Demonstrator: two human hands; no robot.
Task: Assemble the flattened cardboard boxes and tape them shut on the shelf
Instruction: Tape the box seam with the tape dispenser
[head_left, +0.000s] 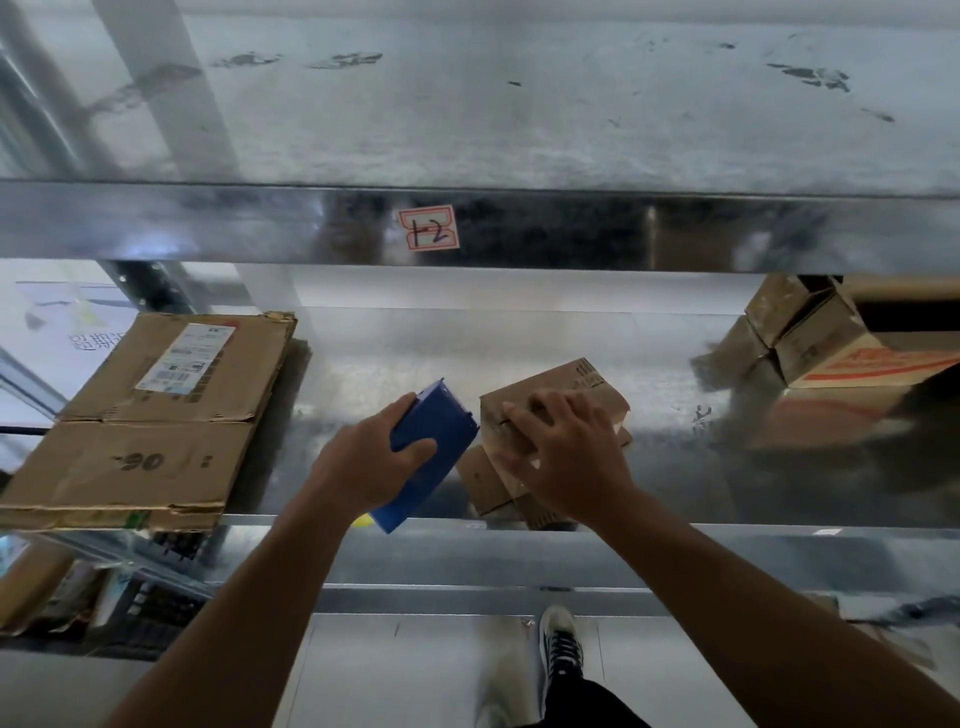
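My right hand (566, 457) lies spread flat on the small box (571, 387), pressing its top down on the shelf (363, 374). Just left of it, my left hand (363, 462) grips the blue tape dispenser (434, 447), its nose near the box's edge. The risk: if my palm eases off, the flaps may spring up and the tape lands crooked — or the light box skids away under the dispenser's push.
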